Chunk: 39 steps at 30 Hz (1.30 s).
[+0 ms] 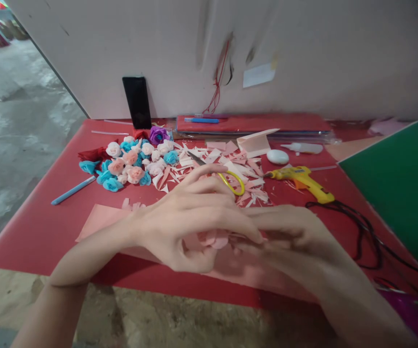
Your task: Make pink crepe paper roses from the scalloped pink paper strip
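Note:
A small pink paper flower (214, 238) is held between my two hands over the near part of the red table (42, 227). My left hand (190, 217) curves around it, the thumb below and the fingers arched over the top. From the right, my right hand (284, 232) pinches at the flower's base; its fingertips are partly hidden behind the left fingers. Beneath both hands lies a sheet of pink paper (100, 220). Just beyond the left fingers rest scissors with yellow handles (236, 182), partly covered by that hand, among pink and white paper scraps (255, 186).
Paper roses (134, 174) in several colours are heaped at the left behind a blue pen (73, 190). A phone (136, 102) leans on the wall. To the right are a yellow glue gun (303, 181) with a black cord, a white oval object (277, 156) and a green board (400, 188).

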Tool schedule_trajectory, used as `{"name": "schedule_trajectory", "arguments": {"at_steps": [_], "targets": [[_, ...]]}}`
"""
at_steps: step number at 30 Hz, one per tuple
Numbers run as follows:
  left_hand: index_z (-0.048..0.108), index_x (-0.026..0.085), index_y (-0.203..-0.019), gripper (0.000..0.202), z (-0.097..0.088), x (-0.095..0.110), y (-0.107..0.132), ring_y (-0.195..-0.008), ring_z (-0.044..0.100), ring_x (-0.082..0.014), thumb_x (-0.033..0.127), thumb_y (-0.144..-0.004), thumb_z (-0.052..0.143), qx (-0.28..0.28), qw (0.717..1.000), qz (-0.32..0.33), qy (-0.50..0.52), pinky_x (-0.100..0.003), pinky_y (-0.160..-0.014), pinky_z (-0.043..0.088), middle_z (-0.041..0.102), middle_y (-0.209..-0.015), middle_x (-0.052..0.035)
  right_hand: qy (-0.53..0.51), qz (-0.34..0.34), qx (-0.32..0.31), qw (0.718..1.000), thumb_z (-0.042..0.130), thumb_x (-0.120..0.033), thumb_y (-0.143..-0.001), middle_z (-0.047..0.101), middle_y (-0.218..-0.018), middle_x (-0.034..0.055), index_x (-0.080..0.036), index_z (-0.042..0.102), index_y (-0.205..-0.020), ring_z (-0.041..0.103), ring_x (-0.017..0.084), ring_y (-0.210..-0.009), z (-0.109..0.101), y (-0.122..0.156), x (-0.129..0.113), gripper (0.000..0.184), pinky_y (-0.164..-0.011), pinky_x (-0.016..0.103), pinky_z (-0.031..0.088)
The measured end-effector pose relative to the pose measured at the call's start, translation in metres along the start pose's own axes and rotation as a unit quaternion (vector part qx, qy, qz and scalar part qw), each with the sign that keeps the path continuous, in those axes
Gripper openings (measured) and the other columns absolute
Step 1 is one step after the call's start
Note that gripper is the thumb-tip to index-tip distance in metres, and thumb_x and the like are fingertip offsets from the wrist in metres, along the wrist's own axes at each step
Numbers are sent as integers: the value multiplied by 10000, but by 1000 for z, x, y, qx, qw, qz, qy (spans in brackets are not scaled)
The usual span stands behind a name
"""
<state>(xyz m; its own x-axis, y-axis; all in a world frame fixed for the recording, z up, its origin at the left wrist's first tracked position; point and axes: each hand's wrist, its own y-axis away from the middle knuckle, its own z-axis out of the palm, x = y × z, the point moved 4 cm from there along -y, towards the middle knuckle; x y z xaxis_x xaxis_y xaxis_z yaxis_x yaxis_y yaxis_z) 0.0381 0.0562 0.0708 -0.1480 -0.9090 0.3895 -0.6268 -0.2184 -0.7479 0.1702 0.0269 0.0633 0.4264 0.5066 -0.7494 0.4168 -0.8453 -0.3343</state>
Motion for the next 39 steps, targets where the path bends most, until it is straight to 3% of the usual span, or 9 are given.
{"name": "schedule_trajectory", "arguments": {"at_steps": [3,7,11,15,22,26,32,39], "targets": [[529,190,-904,328,0,-3,2,-725,548,-145,33,-617,507,21,999,-31,14,-389,-890,462,616,-704,15,-92,20,-21,995,567,-202,-834,637,-590,-49,-210,582,-667,606,96,-500,2,-2,5,168,-417,164,470],[525,188,-907,329,1,-7,3,-748,564,-150,37,-616,508,30,997,-70,30,-365,-819,481,626,-751,0,2,-41,37,998,527,-50,-810,620,-600,-51,-217,549,-696,616,85,-542,-1,-2,-6,203,-479,154,496],[523,183,-918,369,2,-9,2,-708,542,-144,28,-583,525,43,993,-100,47,-368,-821,472,600,-722,3,130,-67,70,987,501,-105,-808,622,-638,-8,-204,548,-701,638,142,-669,0,1,-15,154,-565,236,513],[524,176,-915,366,2,-10,1,-693,539,-135,26,-582,531,56,988,-131,58,-343,-798,456,591,-725,4,245,-85,80,963,465,-147,-850,627,-617,20,-182,583,-717,597,165,-623,3,3,-19,182,-576,291,482],[528,149,-912,302,3,-11,2,-712,523,-126,67,-621,533,68,987,-143,31,-294,-734,461,556,-725,-3,339,-139,71,928,430,-94,-863,643,-666,36,-155,601,-806,571,164,-648,10,9,-17,190,-698,317,481],[511,157,-946,315,4,-12,4,-797,566,-139,79,-642,538,76,981,-173,43,-286,-758,474,610,-854,-35,339,-146,75,926,454,-86,-835,627,-622,36,-144,612,-784,555,167,-612,10,8,-16,176,-728,341,485],[519,158,-972,334,9,-14,7,-876,601,-154,52,-656,541,81,968,-206,117,-287,-789,495,621,-945,-53,285,-110,85,948,442,-92,-837,621,-584,35,-146,607,-706,571,167,-604,6,5,-15,217,-668,335,480],[431,196,-1186,516,3,-14,7,-1061,539,-208,146,-707,617,87,976,-181,86,-346,-923,481,545,-1163,-82,241,-95,108,960,451,-50,-824,593,-553,13,-202,546,-647,589,165,-581,-3,6,-17,251,-606,324,479]]}}
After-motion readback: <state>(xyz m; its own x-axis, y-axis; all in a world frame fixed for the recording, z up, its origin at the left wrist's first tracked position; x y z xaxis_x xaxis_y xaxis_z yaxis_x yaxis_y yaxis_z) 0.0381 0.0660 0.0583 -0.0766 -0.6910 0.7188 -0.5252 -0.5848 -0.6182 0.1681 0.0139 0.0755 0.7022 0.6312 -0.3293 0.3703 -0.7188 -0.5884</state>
